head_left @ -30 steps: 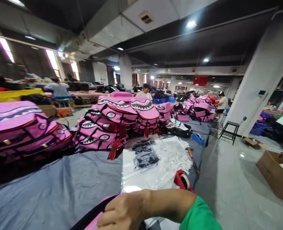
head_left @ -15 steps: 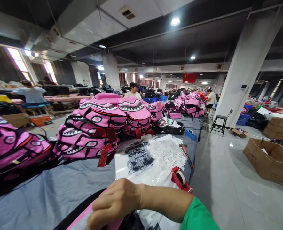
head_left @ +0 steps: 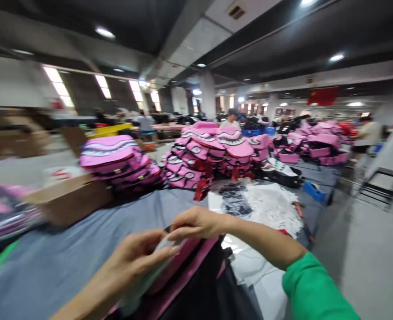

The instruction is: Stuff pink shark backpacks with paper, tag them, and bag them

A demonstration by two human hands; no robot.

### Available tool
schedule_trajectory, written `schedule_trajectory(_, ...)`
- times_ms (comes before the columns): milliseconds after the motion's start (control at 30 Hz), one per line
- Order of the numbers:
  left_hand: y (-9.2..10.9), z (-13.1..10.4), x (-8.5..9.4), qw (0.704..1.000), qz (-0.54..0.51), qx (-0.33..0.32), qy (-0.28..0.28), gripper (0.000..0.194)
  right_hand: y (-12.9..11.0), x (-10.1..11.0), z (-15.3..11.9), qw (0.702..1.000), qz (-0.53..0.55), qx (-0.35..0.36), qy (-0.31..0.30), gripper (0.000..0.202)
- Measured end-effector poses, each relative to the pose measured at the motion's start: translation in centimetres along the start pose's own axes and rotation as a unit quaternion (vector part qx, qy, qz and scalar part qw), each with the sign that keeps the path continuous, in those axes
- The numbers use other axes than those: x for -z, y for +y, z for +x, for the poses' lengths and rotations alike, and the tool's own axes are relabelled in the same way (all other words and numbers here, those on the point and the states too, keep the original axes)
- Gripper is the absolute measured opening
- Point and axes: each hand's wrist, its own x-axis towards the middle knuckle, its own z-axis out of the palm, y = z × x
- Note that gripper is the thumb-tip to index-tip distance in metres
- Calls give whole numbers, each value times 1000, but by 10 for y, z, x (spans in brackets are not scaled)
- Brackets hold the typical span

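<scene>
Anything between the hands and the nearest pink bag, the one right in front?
Nothing visible blocks the right hand at the upper edge of the pink bag. By the left hand, a pale sheet lies against the bag; blur hides whether it separates them.

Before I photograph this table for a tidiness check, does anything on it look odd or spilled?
Two things: the black-and-white bag lies near pink bags, mismatched in color, and white slips sprawl loosely beyond the right hand, perhaps spilled. Blur prevents ruling out small damage.
</scene>
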Motion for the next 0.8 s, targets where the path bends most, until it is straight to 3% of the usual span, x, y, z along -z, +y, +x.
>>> schedule_trajectory(100,4,-9,8,996,31,53,-61,41,5,10,-5,999,-39,11,-9,43)
schedule_trajectory(233,-2,-19,-2,980,197,-12,28,18,1,23,-8,988,-149,23,-38,40)
schedule_trajectory(300,-4,-26,-6,971,234,-33,40,10,-4,21,-9,966,-251,29,-54,33)
schedule_trajectory(400,3,-31,0,975,219,-21,26,9,-4,12,-14,898,-428,82,-55,16)
schedule_trajectory(467,14,-27,9,990,144,-9,-1,20,2,5,-17,857,-496,141,-20,13)
schedule_trajectory(567,25,-7,17,992,-84,59,-69,40,11,-4,-20,827,-518,207,77,28)
schedule_trajectory(600,27,1,16,975,-160,106,-114,49,13,-5,-20,820,-514,226,108,32)
schedule_trajectory(700,23,22,4,884,-308,214,-279,78,14,-7,-18,808,-493,280,162,40)
schedule_trajectory(733,21,26,-3,859,-334,229,-313,83,13,-7,-17,807,-485,293,169,41)
schedule_trajectory(800,14,26,-14,837,-377,244,-312,84,14,-8,-14,806,-476,305,174,43)
